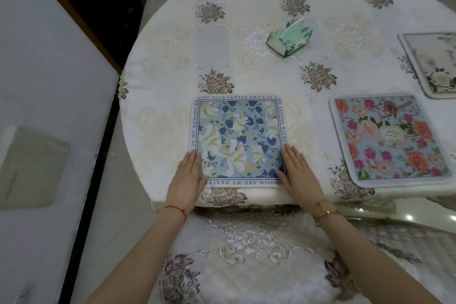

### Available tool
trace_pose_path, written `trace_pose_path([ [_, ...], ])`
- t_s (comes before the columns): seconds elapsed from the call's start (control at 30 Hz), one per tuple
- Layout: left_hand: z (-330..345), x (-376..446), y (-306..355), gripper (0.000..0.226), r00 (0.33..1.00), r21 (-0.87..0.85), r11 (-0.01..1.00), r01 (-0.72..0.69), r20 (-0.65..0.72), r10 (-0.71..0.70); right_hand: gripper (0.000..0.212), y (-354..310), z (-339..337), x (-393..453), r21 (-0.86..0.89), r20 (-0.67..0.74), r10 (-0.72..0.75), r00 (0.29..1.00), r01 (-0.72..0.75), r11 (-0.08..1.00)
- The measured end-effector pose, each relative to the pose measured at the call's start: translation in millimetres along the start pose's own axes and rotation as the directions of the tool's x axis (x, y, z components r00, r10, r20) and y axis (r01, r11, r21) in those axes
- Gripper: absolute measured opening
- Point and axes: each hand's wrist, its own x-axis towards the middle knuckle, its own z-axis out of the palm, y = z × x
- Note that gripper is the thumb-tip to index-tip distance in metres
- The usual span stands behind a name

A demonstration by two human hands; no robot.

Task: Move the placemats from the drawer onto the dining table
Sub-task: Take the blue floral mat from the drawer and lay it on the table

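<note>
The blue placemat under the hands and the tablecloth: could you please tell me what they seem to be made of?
The blue placemat looks like a thin printed fabric or soft mat: matte, flat floral print, lettered border, rounded corners. Whether it is cloth or rubber-backed cannot be told. The tablecloth appears to be woven cream fabric with raised embroidered flowers and a slight sheen.

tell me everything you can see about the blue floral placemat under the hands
The blue floral placemat is square with rounded corners, looks like soft fabric, and carries blue leaves and pale flowers inside a dark line frame, with a white border printed in capital lettering. It lies flat at the near edge of the dining table, on the embroidered cloth. The left hand and right hand rest flat, palms down, on its two near corners. It touches no other mat.
</note>
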Motion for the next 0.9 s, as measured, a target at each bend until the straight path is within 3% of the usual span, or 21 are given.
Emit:
trace_pose_path([
  [0.3,-4,64,20,0.068,0.998,-0.003,0.998,-0.063,0.016,0.063,0.068,-57,0,96,0.000,0.055,-0.109,0.993,0.109,0.994],
  [0.6,-4,45,-23,0.066,0.998,0.042,0.998,-0.045,-0.036,0.047,0.071,2,-7,75,-0.028,0.030,-0.051,0.998,0.051,0.998],
  [0.8,-22,111,-9,0.063,0.996,-0.003,0.998,-0.062,-0.059,0.062,0.065,-34,-19,138,0.056,-0.046,-0.067,0.997,0.069,0.996],
  [0.9,-30,154,4,0.063,0.997,-0.035,0.997,-0.071,-0.027,0.070,0.064,-59,-17,183,0.034,-0.006,-0.098,0.995,0.098,0.995],
])
